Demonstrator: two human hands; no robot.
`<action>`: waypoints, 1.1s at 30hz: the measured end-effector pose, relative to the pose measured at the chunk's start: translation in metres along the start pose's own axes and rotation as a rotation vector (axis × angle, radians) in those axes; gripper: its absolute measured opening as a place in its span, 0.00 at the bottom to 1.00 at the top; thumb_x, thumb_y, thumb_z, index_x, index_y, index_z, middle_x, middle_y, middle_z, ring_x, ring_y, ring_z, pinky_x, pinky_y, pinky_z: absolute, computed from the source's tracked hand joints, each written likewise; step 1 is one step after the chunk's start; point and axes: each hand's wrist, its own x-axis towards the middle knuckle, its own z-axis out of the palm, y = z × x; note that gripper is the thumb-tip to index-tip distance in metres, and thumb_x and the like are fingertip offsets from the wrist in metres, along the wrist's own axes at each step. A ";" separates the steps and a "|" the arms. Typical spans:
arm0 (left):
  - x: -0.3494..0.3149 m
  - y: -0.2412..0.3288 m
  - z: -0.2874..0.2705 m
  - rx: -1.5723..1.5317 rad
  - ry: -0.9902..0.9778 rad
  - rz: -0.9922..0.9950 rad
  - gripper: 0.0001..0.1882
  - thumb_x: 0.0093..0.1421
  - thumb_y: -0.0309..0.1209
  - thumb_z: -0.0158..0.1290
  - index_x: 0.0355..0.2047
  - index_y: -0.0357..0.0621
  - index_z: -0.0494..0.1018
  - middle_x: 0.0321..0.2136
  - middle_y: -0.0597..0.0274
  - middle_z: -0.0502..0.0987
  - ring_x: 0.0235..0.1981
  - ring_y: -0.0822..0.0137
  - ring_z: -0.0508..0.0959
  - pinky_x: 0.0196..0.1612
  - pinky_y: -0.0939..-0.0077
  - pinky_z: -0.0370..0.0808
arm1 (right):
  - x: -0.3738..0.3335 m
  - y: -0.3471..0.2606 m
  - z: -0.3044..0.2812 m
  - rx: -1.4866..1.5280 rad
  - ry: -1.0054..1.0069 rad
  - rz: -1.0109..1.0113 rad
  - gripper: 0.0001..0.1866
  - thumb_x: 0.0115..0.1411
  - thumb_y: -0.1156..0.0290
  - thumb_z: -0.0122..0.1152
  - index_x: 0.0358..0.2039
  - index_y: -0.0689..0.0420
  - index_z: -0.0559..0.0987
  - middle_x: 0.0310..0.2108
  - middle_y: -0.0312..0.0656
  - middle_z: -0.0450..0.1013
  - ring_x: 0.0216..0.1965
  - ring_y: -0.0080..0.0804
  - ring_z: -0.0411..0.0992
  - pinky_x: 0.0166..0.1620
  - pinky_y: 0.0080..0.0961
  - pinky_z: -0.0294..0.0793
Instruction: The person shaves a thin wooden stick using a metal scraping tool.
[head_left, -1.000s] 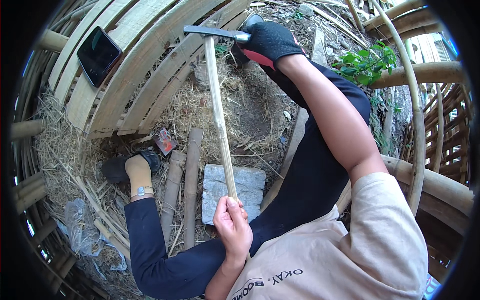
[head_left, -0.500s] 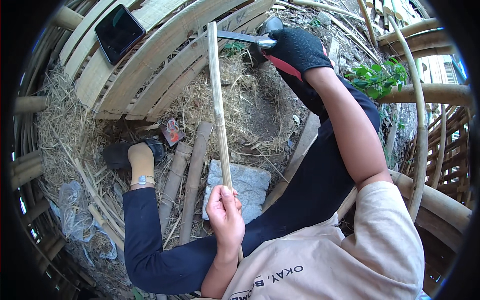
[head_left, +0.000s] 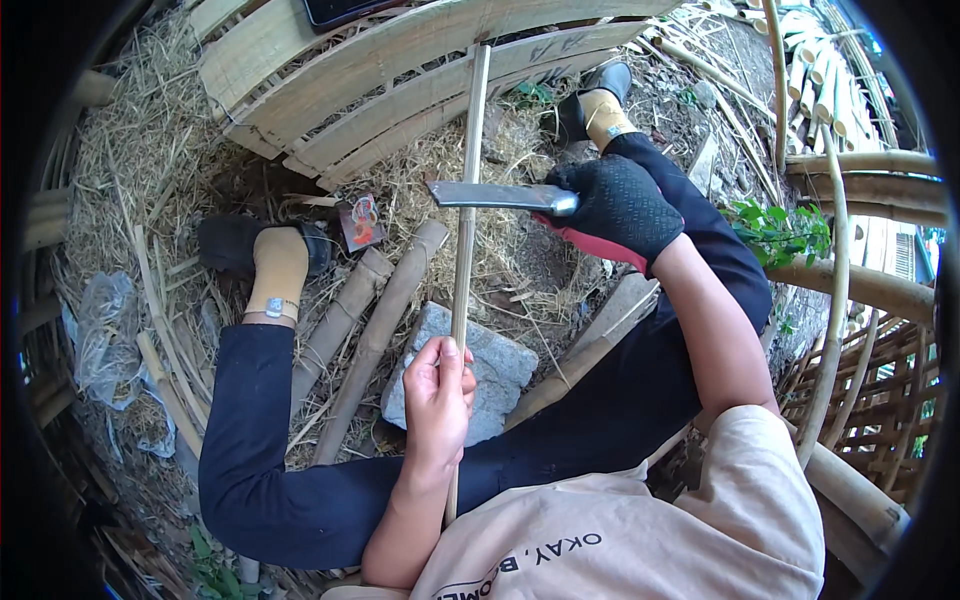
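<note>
A long, pale bamboo strip stands lengthwise in front of me, its lower end running down to my lap. My left hand is closed round its lower part, thumb on top. In a black glove with red trim, my right hand grips a broad-bladed knife by the handle. The blade lies crosswise over the strip's upper part, its tip just past the strip's left side; whether it presses on it I cannot tell. Below the strip, between my legs, is a grey stone block.
Beyond the strip is a slatted wooden platform with a phone on it. Two bamboo pieces and a small reddish packet lie on straw. A plastic bag is at left, bamboo rails at right.
The knife has come down along the strip, from near its top end toward my left hand. My left hand keeps its hold, and the whole view has shifted somewhat.
</note>
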 end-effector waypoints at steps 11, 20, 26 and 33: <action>0.003 -0.007 -0.009 -0.064 -0.043 -0.014 0.15 0.76 0.40 0.39 0.32 0.49 0.65 0.14 0.81 0.54 0.12 0.87 0.51 0.13 0.86 0.45 | 0.022 -0.008 0.028 -0.109 -0.022 -0.010 0.11 0.53 0.56 0.63 0.31 0.47 0.85 0.26 0.47 0.80 0.31 0.49 0.80 0.39 0.44 0.78; 0.000 -0.001 -0.007 -0.073 -0.017 -0.027 0.14 0.76 0.40 0.40 0.33 0.49 0.65 0.14 0.81 0.54 0.12 0.87 0.51 0.14 0.86 0.45 | 0.025 -0.004 0.028 0.046 0.058 -0.076 0.15 0.54 0.55 0.65 0.36 0.49 0.85 0.28 0.49 0.80 0.33 0.51 0.79 0.40 0.43 0.78; 0.001 -0.002 -0.004 -0.060 -0.019 -0.037 0.15 0.76 0.40 0.39 0.32 0.48 0.66 0.14 0.81 0.54 0.12 0.87 0.51 0.14 0.86 0.46 | 0.031 0.000 0.031 0.027 0.114 -0.052 0.15 0.54 0.54 0.64 0.36 0.49 0.86 0.28 0.49 0.80 0.32 0.51 0.79 0.40 0.42 0.78; -0.001 -0.017 -0.003 0.021 0.024 0.017 0.16 0.76 0.37 0.40 0.30 0.45 0.65 0.15 0.79 0.57 0.14 0.87 0.53 0.16 0.85 0.47 | 0.029 0.001 0.025 -0.123 -0.035 -0.043 0.12 0.55 0.56 0.63 0.31 0.49 0.84 0.27 0.48 0.78 0.34 0.51 0.78 0.40 0.43 0.79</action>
